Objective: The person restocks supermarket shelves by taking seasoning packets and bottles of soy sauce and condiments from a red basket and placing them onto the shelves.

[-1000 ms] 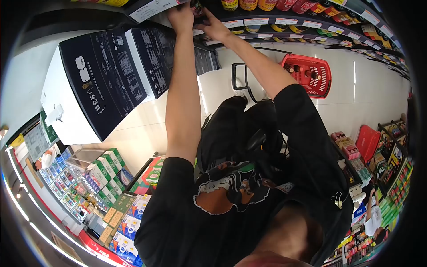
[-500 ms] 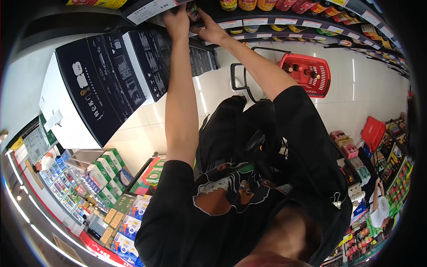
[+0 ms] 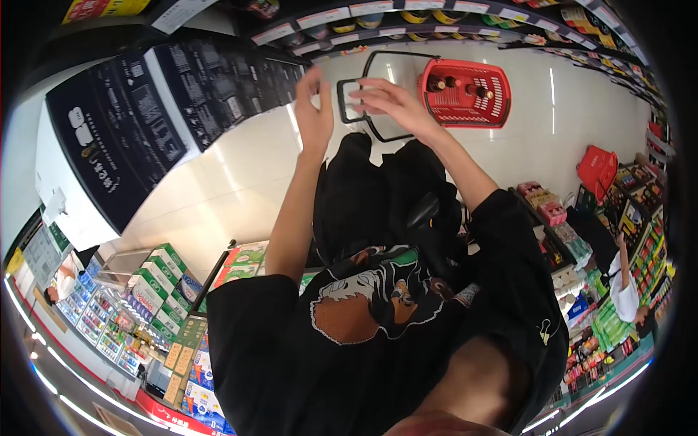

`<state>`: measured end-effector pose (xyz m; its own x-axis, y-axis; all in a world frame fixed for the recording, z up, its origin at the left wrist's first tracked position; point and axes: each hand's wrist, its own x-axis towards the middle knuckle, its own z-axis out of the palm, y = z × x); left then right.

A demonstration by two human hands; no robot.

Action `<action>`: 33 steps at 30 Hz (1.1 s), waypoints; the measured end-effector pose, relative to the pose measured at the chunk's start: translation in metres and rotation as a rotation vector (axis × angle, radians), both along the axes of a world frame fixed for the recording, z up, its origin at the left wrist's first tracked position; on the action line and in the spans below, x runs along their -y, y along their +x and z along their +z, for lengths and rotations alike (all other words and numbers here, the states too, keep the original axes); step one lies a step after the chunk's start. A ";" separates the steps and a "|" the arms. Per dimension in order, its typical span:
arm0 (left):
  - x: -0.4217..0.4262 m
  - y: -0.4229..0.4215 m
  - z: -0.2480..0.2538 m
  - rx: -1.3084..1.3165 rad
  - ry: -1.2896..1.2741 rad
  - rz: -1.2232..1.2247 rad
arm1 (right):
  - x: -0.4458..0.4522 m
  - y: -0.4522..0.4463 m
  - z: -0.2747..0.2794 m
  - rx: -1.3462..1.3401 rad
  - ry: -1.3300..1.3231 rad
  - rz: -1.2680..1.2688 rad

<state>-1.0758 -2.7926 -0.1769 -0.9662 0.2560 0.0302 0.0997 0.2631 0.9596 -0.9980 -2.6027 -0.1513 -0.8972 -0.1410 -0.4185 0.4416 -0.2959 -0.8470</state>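
Note:
My left hand (image 3: 314,109) is raised over the floor beside the dark printed boxes (image 3: 225,91), its fingers apart and nothing in it. To its right, my right hand (image 3: 392,103) is also empty, with spread, slightly blurred fingers above the black handle frame (image 3: 346,102). A red basket (image 3: 497,93) stands on the floor just right of my right hand, with several dark bottles (image 3: 449,82) lying in it. Shelves with price labels (image 3: 371,9) run along the top, beyond both hands.
A white and dark carton (image 3: 109,138) stands at the left. Green and white boxes (image 3: 156,280) are stacked at the lower left. At the right are a red bag (image 3: 598,171), stocked shelves and a person in a white top (image 3: 624,294). Another person (image 3: 67,276) is at the far left.
Both hands have come away from the shelf and the dark item there, back towards my body, and have opened. The view has shifted, so basket and boxes appear further left.

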 end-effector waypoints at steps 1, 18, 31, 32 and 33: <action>0.002 0.023 -0.011 0.095 -0.066 -0.054 | -0.009 0.021 -0.001 0.012 0.001 0.000; -0.209 0.242 -0.154 0.445 -0.439 -0.395 | -0.282 0.199 -0.037 0.142 0.042 -0.110; -0.379 0.283 -0.340 0.574 -0.802 -0.514 | -0.389 0.250 -0.136 0.222 0.024 -0.308; -0.387 0.277 -0.359 0.593 -0.871 -0.468 | -0.389 0.250 -0.141 0.238 0.056 -0.317; -0.395 0.267 -0.381 0.564 -0.960 -0.477 | -0.390 0.250 -0.145 0.261 0.054 -0.330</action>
